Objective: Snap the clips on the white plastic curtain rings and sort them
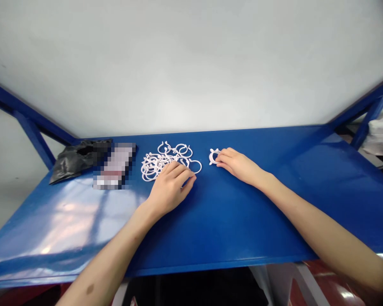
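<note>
Blue and glossy, the desk (230, 229) runs from its near edge, crossed by both bare forearms, back to a pale wall (191, 68). Nearest on it is the left hand (172, 185), palm down, its fingers bent over the near right side of a tangled pile of white rings (151, 163); whether they grip any ring I cannot tell. Well to the right of that pile, the right hand (239, 165) reaches in with fingers drawn narrow, holding the right side of a small white ring piece (211, 157) with little knobs around it. Left of the pile lies a pixelated flat object (118, 163), and just beyond its left side sits a crumpled black bag (72, 161), near the blue frame (33, 119).
</note>
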Action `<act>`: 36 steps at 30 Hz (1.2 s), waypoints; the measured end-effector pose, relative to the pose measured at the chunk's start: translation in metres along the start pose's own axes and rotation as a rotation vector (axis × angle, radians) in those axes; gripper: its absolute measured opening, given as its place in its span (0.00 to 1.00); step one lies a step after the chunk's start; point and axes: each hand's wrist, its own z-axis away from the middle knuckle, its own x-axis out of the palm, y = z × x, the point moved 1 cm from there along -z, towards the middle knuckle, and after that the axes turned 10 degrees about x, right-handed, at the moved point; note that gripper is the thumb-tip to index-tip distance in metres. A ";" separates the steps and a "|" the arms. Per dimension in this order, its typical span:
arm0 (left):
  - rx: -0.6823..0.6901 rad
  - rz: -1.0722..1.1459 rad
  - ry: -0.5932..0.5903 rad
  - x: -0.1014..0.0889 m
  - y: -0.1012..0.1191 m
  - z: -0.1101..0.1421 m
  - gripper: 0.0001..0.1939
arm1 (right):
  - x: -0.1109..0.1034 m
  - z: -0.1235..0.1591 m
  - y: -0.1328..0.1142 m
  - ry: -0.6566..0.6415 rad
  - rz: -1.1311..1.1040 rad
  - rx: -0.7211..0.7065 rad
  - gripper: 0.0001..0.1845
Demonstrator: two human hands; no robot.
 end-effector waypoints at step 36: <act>-0.721 1.563 -0.050 0.010 0.015 0.003 0.19 | -0.017 0.043 -0.094 0.225 -0.215 -0.303 0.09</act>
